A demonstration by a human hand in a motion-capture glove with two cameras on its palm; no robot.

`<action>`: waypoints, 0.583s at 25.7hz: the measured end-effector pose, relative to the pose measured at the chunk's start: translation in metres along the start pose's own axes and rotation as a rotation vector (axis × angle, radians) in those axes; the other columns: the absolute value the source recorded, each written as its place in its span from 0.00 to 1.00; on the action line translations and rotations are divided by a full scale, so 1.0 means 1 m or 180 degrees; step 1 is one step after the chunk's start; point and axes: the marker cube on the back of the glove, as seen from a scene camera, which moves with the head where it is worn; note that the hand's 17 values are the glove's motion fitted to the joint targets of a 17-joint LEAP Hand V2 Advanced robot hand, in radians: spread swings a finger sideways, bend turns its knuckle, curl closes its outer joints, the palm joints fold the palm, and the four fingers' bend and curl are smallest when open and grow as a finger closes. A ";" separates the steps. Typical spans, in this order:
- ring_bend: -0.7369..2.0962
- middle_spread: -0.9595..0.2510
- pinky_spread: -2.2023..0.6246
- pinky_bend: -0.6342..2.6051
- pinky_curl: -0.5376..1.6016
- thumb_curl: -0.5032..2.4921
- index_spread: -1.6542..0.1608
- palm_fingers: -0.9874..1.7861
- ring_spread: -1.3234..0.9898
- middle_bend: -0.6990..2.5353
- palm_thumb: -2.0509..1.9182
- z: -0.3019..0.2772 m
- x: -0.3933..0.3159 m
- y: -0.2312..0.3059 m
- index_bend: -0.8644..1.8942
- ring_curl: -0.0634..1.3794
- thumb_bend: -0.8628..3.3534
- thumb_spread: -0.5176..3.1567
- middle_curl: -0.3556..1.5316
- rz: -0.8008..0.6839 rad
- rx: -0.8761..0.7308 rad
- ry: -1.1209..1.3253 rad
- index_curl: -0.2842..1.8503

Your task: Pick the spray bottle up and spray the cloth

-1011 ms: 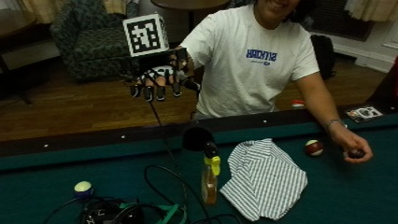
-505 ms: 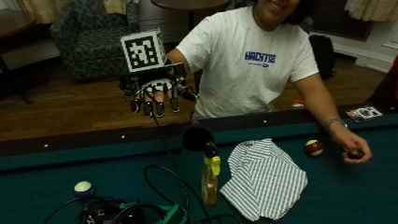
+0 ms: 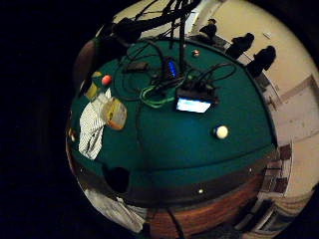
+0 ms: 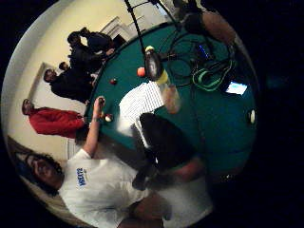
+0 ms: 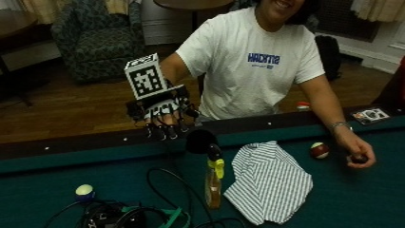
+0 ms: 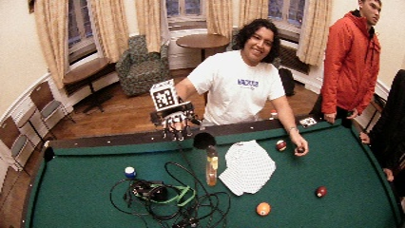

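A spray bottle (image 5: 212, 185) of amber liquid, with a yellow and black head, stands upright on the green felt (image 5: 354, 199); it also shows in the palm views (image 3: 113, 113) (image 4: 168, 92). A white striped cloth (image 5: 269, 183) lies crumpled just beside it, on the side toward the person's bare hand. My gloved right hand (image 5: 161, 116) hangs in the air above the table's near rail, back from the bottle. Its fingers point down, relaxed, and hold nothing.
A side pocket (image 5: 201, 141) opens in the rail behind the bottle. A tangle of cables and devices (image 5: 139, 216) lies on the felt, with a white and blue ball (image 5: 84, 191) near it. The bare hand (image 5: 357, 156) rests by a red and white ball (image 5: 319, 150).
My gloved hand has come down from chest height toward the rail and the bottle. Bottle and cloth have not moved.
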 end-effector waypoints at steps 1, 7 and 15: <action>0.38 0.67 0.85 0.28 0.37 0.24 0.68 0.57 0.52 0.27 0.60 0.005 0.001 0.001 0.37 0.22 0.22 0.45 0.32 -0.0002 -0.0043 -0.0061 0.26; 0.38 0.66 0.85 0.28 0.38 0.25 0.68 0.57 0.51 0.27 0.61 0.030 0.004 0.005 0.37 0.23 0.21 0.45 0.33 0.0072 -0.0343 -0.0541 0.26; 0.39 0.66 0.84 0.29 0.39 0.26 0.68 0.58 0.51 0.27 0.65 0.066 0.000 -0.002 0.36 0.25 0.22 0.44 0.33 0.0295 -0.0588 -0.1985 0.26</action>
